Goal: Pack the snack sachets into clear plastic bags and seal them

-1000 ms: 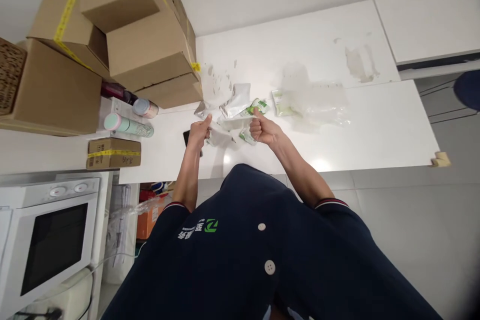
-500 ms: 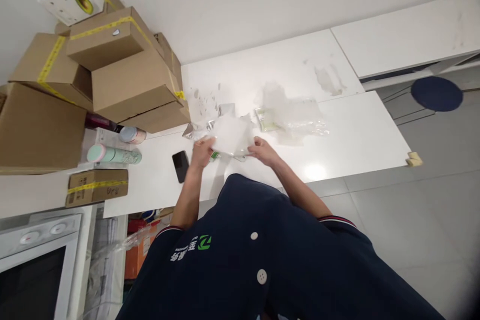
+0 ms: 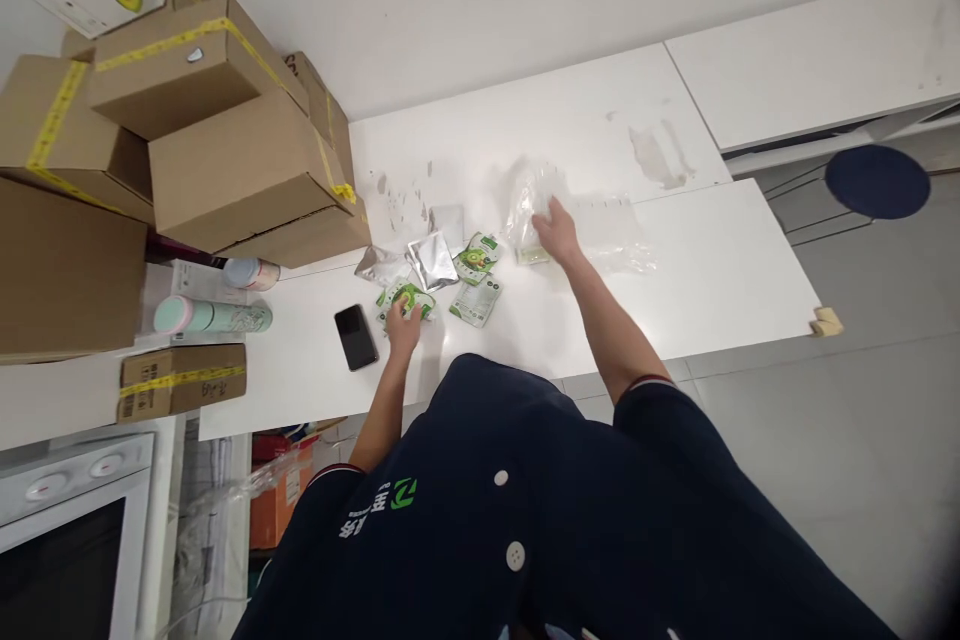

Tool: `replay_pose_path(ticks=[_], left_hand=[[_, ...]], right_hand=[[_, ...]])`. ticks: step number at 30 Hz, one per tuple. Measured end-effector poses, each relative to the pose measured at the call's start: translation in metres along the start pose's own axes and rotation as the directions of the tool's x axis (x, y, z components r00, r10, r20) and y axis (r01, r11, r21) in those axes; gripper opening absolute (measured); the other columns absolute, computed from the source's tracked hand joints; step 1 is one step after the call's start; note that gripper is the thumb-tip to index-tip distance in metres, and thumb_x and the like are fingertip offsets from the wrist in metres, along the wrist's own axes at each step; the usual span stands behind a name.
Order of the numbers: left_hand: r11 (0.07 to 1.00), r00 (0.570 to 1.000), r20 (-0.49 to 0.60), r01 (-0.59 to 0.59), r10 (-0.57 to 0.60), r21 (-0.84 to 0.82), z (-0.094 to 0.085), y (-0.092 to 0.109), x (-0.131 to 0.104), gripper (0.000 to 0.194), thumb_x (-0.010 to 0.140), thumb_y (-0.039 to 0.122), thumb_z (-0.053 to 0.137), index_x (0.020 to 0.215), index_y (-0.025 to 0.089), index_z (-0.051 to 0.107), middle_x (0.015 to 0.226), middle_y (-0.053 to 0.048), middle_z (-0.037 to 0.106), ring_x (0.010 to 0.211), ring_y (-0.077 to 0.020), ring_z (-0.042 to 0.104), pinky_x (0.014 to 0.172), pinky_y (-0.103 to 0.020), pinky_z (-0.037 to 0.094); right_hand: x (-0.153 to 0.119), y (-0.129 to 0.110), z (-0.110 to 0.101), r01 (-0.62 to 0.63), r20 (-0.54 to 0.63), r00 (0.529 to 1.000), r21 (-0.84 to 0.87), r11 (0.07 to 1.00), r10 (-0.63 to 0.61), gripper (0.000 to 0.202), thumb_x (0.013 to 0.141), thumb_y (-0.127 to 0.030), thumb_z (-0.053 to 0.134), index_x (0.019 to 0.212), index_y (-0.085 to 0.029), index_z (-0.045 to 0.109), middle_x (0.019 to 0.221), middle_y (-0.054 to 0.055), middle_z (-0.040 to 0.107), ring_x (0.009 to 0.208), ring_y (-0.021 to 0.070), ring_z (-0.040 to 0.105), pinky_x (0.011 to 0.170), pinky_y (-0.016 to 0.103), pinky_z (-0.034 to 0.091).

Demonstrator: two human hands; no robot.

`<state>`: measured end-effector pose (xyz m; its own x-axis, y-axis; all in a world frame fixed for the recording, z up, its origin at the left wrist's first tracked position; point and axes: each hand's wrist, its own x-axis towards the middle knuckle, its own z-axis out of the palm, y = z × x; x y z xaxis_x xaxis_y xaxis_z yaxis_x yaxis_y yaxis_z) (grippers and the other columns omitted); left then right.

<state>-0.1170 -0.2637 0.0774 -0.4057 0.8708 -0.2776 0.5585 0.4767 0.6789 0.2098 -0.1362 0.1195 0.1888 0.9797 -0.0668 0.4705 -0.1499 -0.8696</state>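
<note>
My left hand (image 3: 403, 328) reaches over a green-and-white pouch (image 3: 405, 298), its fingers apart at the pouch's near edge. A crumpled clear plastic bag (image 3: 529, 195) is in my right hand (image 3: 559, 235), whose fingers are closed at the bag's right side. Between the hands lie a green pouch with a food picture (image 3: 480, 255) and a paler printed pouch (image 3: 476, 300). Behind my left hand are a shiny silver pouch (image 3: 433, 261) and other silvery packets. Part of a green packet (image 3: 531, 255) shows under the bag.
A black phone (image 3: 356, 337) lies left of my left hand. Taped cardboard boxes (image 3: 232, 165) are stacked at the left, near a mint bottle (image 3: 214, 316) and a small box (image 3: 184, 380). More clear plastic (image 3: 611, 235) lies at the right. A dark round stool (image 3: 876, 182) stands beyond the table.
The white plastic that both hands held is gone from between them, uncovering the pouches. My left hand has lowered to a green pouch; my right hand has moved right and away from me.
</note>
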Motion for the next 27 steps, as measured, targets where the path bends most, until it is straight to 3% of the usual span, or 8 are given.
replay_pose_path(ticks=[3,6,10,15,19,23,25,27], left_hand=[[0.994,0.993,-0.105,0.062,-0.052,0.094,-0.019,-0.026,0.020,0.048,0.077,0.034,0.067,0.122,0.021,0.055,0.128,-0.013,0.058,0.129,-0.0273,0.045,0.099,-0.034,0.041],[0.993,0.992,-0.055,0.114,-0.112,0.029,-0.021,-0.036,0.030,0.058,0.075,0.037,0.069,0.128,0.023,0.051,0.123,-0.011,0.062,0.126,-0.0270,0.049,0.096,-0.033,0.044],[0.959,0.963,0.005,0.269,-0.271,0.092,-0.005,-0.039,0.046,0.075,0.072,0.046,0.070,0.138,0.027,0.042,0.134,-0.010,0.055,0.129,-0.0298,0.046,0.105,-0.039,0.037],[0.880,0.930,0.045,0.327,-0.364,0.345,0.021,-0.034,0.070,0.085,0.072,0.056,0.065,0.146,0.031,0.032,0.153,-0.014,0.028,0.140,-0.0391,0.027,0.112,-0.052,0.020],[0.900,0.953,0.122,0.215,-0.279,0.379,0.048,-0.013,0.071,0.081,0.075,0.054,0.062,0.146,0.028,0.033,0.151,-0.016,0.030,0.140,-0.0377,0.025,0.112,-0.053,0.018],[0.957,0.969,0.230,0.024,-0.094,0.289,0.068,0.007,0.072,0.070,0.077,0.049,0.063,0.140,0.027,0.043,0.145,-0.013,0.042,0.138,-0.0328,0.031,0.111,-0.048,0.023],[0.974,0.977,0.208,0.000,-0.048,0.226,0.062,0.010,0.082,0.060,0.080,0.047,0.061,0.135,0.025,0.049,0.138,-0.012,0.050,0.132,-0.0302,0.041,0.109,-0.043,0.030],[0.967,0.993,0.043,0.097,-0.110,0.236,0.042,0.008,0.098,0.055,0.084,0.045,0.056,0.133,0.022,0.050,0.136,-0.014,0.052,0.129,-0.0307,0.044,0.106,-0.043,0.033]], right_hand=[[0.047,0.023,-0.004,0.041,0.068,0.997,-0.230,0.972,-0.026,0.062,0.078,-0.013,0.051,0.139,-0.012,0.043,0.144,0.015,0.045,0.127,0.0252,0.045,0.109,0.043,0.033],[0.063,0.058,-0.012,-0.106,0.100,0.982,-0.420,0.901,0.162,0.067,0.075,-0.010,0.052,0.140,-0.007,0.042,0.138,0.021,0.049,0.123,0.0302,0.049,0.106,0.047,0.035],[0.055,0.111,-0.049,-0.315,-0.007,0.929,-0.538,0.782,0.369,0.072,0.072,-0.011,0.055,0.143,-0.009,0.041,0.127,0.022,0.058,0.116,0.0327,0.055,0.099,0.046,0.043],[0.032,0.155,-0.098,-0.419,-0.110,0.897,-0.516,0.747,0.427,0.078,0.072,-0.016,0.057,0.147,-0.013,0.036,0.126,0.019,0.059,0.110,0.0311,0.058,0.095,0.043,0.046],[0.019,0.167,-0.109,-0.427,-0.174,0.902,-0.497,0.755,0.395,0.069,0.074,-0.018,0.056,0.142,-0.011,0.042,0.118,0.020,0.062,0.107,0.0307,0.059,0.093,0.042,0.047],[0.016,0.168,-0.104,-0.422,-0.225,0.907,-0.486,0.765,0.357,0.057,0.077,-0.025,0.057,0.132,-0.011,0.051,0.114,0.019,0.063,0.106,0.0306,0.059,0.093,0.044,0.046],[0.015,0.166,-0.103,-0.415,-0.237,0.909,-0.460,0.785,0.342,0.054,0.079,-0.030,0.056,0.130,-0.012,0.053,0.113,0.018,0.064,0.105,0.0306,0.059,0.093,0.045,0.045],[0.014,0.163,-0.104,-0.407,-0.249,0.912,-0.427,0.808,0.327,0.051,0.082,-0.032,0.053,0.130,-0.014,0.053,0.112,0.017,0.064,0.104,0.0304,0.059,0.093,0.046,0.044]])
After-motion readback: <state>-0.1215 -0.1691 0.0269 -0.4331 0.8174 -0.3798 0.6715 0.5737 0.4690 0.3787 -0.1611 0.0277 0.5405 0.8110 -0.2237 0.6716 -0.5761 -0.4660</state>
